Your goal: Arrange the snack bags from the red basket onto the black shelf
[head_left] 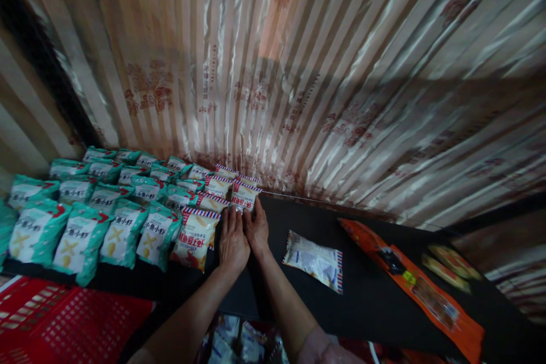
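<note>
Both my hands meet at a white snack bag [245,196] with a red-and-blue striped edge, standing at the end of the back rows. My left hand [234,242] has its fingers against the bag's lower front. On the bag's right side, my right hand [257,230] grips its lower edge; some fingertips are hidden. Left of my hands stands a matching snack bag [196,236] with red lettering, others of the kind behind it. One more striped-edge bag [313,260] lies flat to the right of my hands.
Several rows of teal snack bags [117,233] fill the left of the black shelf [315,318]. Orange long packets [422,290] and yellowish packs [452,267] lie at right. A red basket [94,321] is below left, packed bags [251,341] below centre. A striped plastic sheet [273,68] hangs behind.
</note>
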Demonstrator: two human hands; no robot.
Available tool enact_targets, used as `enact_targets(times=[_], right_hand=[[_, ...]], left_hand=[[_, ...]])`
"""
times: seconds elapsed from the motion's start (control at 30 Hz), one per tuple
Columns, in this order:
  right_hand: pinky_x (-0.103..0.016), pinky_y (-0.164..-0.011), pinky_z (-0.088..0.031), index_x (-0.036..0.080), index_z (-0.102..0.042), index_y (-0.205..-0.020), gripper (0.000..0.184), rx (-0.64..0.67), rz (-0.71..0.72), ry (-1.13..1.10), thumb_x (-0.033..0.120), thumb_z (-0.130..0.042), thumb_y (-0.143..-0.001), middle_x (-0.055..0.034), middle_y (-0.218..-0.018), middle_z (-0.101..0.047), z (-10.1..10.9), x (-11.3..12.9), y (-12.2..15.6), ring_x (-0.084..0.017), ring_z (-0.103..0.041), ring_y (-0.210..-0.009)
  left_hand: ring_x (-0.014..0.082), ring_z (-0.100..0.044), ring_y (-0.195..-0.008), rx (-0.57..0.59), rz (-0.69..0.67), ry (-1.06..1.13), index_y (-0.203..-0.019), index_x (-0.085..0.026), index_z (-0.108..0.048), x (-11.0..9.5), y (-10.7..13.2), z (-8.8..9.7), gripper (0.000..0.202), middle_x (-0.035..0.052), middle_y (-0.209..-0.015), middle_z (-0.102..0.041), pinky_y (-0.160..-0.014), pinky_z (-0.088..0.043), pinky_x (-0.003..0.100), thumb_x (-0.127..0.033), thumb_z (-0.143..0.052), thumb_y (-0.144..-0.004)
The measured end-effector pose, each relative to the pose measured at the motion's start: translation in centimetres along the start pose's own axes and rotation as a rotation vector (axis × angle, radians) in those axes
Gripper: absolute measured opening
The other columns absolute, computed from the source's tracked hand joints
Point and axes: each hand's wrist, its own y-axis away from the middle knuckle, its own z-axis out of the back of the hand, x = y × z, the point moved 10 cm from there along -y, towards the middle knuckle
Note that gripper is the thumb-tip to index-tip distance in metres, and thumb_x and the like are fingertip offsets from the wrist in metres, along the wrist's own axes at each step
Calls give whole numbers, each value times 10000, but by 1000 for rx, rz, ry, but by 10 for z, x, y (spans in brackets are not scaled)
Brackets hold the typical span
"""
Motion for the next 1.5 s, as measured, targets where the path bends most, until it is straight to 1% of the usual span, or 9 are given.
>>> enact_targets(times=[0.2, 0.3, 0.43, 0.57, 0.67, 0.87, 1.03, 1.3, 1.5], right_hand=[[-338, -891, -429, 124, -352, -1360, 588, -24, -18, -16, 363, -439, -830, -144, -1196, -554, 3, -4, 7, -214, -535, -1061], [-348, -895, -429, 107, -396, -1328, 566, -52, -34, 2, 377, -439, -833, -154, -1170, -563, 7, -7, 13, -215, -545, -1036], [-362, -895, -430, 88, -473, -1254, 510, -92, -71, 25, 379, -435, -836, -172, -1170, -554, 15, -13, 21, -218, -551, -1015], [-362, -895, -430, 117, -530, -1187, 437, -112, -65, 44, 361, -425, -841, -149, -1133, -582, 24, -15, 32, -213, -549, -1018], [-357, -895, -432, 112, -562, -1141, 409, -121, -60, 56, 345, -411, -841, -145, -1089, -604, 31, -15, 41, -208, -560, -991], [-329, -894, -440, 144, -614, -1065, 342, -101, -50, 58, 260, -402, -823, -108, -1035, -643, 45, -16, 62, -186, -579, -970], [-315, -876, -454, 159, -637, -1034, 342, -61, -71, 59, 201, -385, -807, -96, -1015, -660, 59, -17, 88, -176, -598, -941], [-307, -860, -462, 160, -623, -1046, 342, -105, -103, -18, 218, -379, -814, -86, -1020, -668, 87, -14, 137, -167, -613, -921], [-313, -839, -477, 168, -608, -1076, 356, -89, -145, -57, 224, -371, -817, -84, -1018, -673, 85, -13, 174, -172, -627, -903]], left_hand=[[290, -184, -1357, 4, -23, -12, -1284, -58, -437, -1, 1, -1, 476, 161, -1418, -351, -1075, -308, 450, -123, -419, -813], [300, -182, -1357, -2, -46, -6, -1275, -53, -443, -3, 1, 3, 472, 167, -1429, -328, -1079, -299, 455, -151, -447, -813], [309, -162, -1360, 0, -63, 4, -1258, -28, -456, -8, 2, 7, 464, 184, -1428, -321, -1085, -291, 452, -126, -446, -804], [303, -172, -1361, -10, -85, 24, -1227, -58, -488, -16, 5, 13, 436, 166, -1433, -321, -1076, -302, 474, -104, -429, -797], [290, -202, -1356, -5, -128, 50, -1207, -75, -508, -25, 11, 17, 423, 158, -1423, -344, -1069, -321, 462, -93, -419, -794], [224, -358, -1292, 69, -275, 128, -1154, -119, -552, -47, 35, 13, 381, 124, -1293, -517, -1040, -384, 414, -92, -375, -817], [207, -471, -1189, 122, -373, 169, -1171, -107, -543, -63, 63, 13, 372, 116, -1202, -585, -996, -439, 375, -123, -370, -842], [199, -481, -1163, 175, -544, 233, -1166, -129, -558, -88, 100, 38, 405, 118, -1172, -591, -983, -455, 383, -107, -337, -828], [191, -499, -1134, 198, -579, 257, -1115, -141, -590, -86, 128, 54, 388, 114, -1127, -609, -969, -464, 374, -119, -319, -838]])
